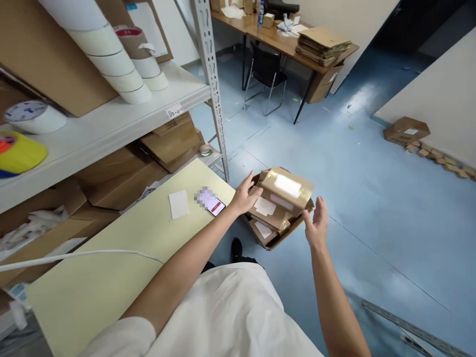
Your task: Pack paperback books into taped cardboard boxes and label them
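Hovering on either side of an open carton (292, 233), both hands look pretty loose. The left hand (243, 198) is by the carton's left edge, fingers spread wide, and the right hand (316, 228) is by its right edge, also wide, thumb well apart from the rest. The taped parcel (288, 186) with the white label is between them, kinda blurry and tilted over the top of the carton. Can't tell if any fingertip touches it. More labelled boxes (273, 217) are piled inside the carton, under that parcel. Just left of the carton is a pale yellow desk (148, 223), with a phone (216, 207) lying near the carton and a white paper (179, 205) farther from it. Well beyond the carton, flattened cardboard (323, 44) is stacked on a wooden desk (275, 42).
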`<state>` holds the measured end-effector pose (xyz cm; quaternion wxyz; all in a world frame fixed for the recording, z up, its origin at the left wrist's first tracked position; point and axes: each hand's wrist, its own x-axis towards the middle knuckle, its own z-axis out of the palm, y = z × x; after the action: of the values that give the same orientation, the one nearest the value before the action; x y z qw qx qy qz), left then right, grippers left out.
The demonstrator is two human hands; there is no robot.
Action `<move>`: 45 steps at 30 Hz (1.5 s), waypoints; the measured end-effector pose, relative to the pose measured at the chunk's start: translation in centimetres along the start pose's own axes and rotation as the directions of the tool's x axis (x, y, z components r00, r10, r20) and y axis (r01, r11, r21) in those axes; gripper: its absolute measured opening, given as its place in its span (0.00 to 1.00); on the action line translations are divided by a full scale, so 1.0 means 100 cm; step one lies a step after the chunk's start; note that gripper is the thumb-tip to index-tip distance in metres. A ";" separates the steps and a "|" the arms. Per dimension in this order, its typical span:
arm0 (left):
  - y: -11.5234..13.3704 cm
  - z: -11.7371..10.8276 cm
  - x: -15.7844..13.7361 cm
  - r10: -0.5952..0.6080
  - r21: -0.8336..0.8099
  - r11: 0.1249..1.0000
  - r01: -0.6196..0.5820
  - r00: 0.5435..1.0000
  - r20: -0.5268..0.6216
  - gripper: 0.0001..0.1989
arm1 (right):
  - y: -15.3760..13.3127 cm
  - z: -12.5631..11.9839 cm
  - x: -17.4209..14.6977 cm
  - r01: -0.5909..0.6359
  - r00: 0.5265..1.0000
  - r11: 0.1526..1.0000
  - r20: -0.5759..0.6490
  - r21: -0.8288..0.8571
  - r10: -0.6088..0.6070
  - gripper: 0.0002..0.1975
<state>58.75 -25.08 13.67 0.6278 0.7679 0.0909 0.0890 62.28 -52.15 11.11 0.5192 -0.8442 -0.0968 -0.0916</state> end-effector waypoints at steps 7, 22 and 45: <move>-0.056 -0.066 -0.136 -0.362 -0.004 0.928 0.371 0.903 -0.229 0.21 | -0.026 0.096 -0.035 0.109 0.854 0.994 0.514 -0.031 -0.078 0.30; -0.110 -0.071 -0.321 -0.707 -0.265 0.644 0.717 0.427 -0.564 0.22 | -0.056 0.305 -0.056 0.711 0.222 0.645 0.959 -0.282 0.174 0.28; -0.018 -0.068 -0.548 -0.163 -0.296 0.721 0.626 -0.262 -0.951 0.18 | -0.259 0.300 -0.355 0.204 -0.313 0.734 0.754 0.648 -0.578 0.37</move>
<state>3.98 -32.09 12.00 0.2089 0.4563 0.7778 0.3783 22.91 -16.28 10.97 0.3020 -0.4511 -0.7370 0.4026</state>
